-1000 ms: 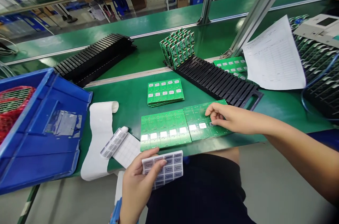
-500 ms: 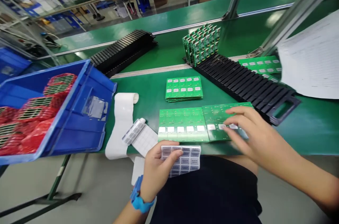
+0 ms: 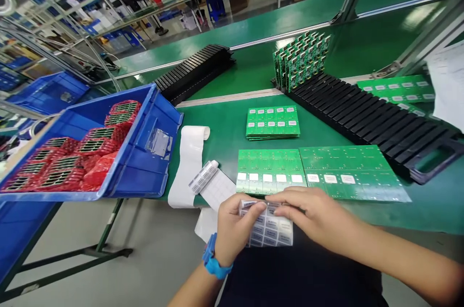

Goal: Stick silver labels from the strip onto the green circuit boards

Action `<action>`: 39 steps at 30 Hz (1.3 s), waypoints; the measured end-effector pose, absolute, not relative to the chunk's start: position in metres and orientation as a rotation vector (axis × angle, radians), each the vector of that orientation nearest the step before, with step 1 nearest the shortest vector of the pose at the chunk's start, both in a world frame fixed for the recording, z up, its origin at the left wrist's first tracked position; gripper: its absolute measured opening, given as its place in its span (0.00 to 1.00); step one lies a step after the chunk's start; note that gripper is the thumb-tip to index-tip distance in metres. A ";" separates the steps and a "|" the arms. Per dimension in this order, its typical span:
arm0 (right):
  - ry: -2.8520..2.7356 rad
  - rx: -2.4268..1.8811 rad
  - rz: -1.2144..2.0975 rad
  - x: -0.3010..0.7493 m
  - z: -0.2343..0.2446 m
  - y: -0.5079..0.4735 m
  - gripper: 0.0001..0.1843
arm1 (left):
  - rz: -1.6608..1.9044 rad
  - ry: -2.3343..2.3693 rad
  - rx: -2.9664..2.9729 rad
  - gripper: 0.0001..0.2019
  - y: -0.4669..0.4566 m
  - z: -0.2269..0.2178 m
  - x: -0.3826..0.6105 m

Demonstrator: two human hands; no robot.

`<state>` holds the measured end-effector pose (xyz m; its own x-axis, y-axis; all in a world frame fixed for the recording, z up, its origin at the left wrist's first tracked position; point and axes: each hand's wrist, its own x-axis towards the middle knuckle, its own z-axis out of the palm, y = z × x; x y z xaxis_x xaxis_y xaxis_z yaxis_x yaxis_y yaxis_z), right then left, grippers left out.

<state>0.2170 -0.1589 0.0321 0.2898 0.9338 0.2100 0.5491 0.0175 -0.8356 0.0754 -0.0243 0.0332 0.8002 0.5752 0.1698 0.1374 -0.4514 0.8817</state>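
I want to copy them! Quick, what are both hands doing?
Left hand: closed, holding a sheet of labels.
Right hand: closed on the top edge of that sheet.

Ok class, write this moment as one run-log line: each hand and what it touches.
left hand: holds label sheet | right hand: on label sheet | nearby: green circuit board panels

Right hand | off circuit boards | now on label sheet
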 end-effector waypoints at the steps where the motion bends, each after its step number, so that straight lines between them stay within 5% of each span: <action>1: -1.364 -1.681 0.554 0.219 0.031 -0.160 0.14 | 0.555 0.547 1.998 0.10 -0.023 0.033 0.076; 3: -1.326 -1.700 0.592 0.221 0.031 -0.162 0.20 | 0.540 0.538 2.011 0.10 -0.020 0.033 0.078; 7: -1.324 -1.595 0.487 0.219 0.036 -0.162 0.05 | 0.479 0.555 2.050 0.11 -0.024 0.035 0.081; 11: -1.203 -1.434 0.388 0.238 0.045 -0.178 0.05 | 0.618 0.849 1.995 0.13 -0.032 0.039 0.082; 19: -0.987 -2.205 0.619 0.334 0.053 -0.266 0.12 | 0.408 0.748 2.021 0.23 0.004 0.024 0.062; 24: -0.988 -2.295 0.729 0.337 0.040 -0.262 0.13 | 0.470 0.657 2.095 0.18 0.006 0.019 0.059; 30: -0.982 -2.297 0.698 0.337 0.034 -0.258 0.13 | 0.479 0.912 2.180 0.30 0.002 0.022 0.061; 36: -1.174 -2.498 0.074 0.323 0.025 -0.257 0.07 | 0.381 0.969 2.038 0.33 0.001 0.020 0.063; 39: -1.040 -2.520 -0.124 0.325 0.027 -0.265 0.18 | 0.376 0.903 1.958 0.30 0.001 0.021 0.063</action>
